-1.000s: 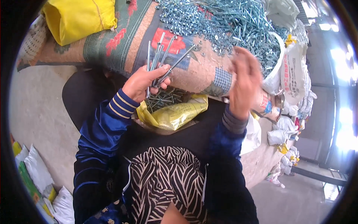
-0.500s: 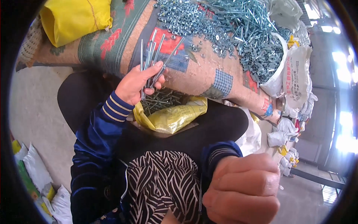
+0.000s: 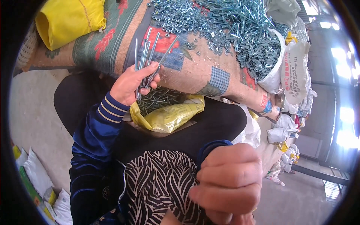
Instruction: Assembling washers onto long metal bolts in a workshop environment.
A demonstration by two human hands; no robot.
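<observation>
The left hand [image 3: 131,84] grips a bundle of long bolts [image 3: 148,56], their shafts fanning up over the patterned mat [image 3: 112,41]. Just below it, a yellow bag [image 3: 168,116] of bolts rests open on the lap. The right hand [image 3: 228,183] is clenched close to the camera; whether it grasps anything cannot be told. Nuts [image 3: 180,18] and a bolt pile [image 3: 251,33] lie across the mat's far edge.

A yellow bag [image 3: 170,116] lay open on the lap. A white sack [image 3: 290,69] with printing stood at the right. Another yellow bag [image 3: 69,20] sat top left.
</observation>
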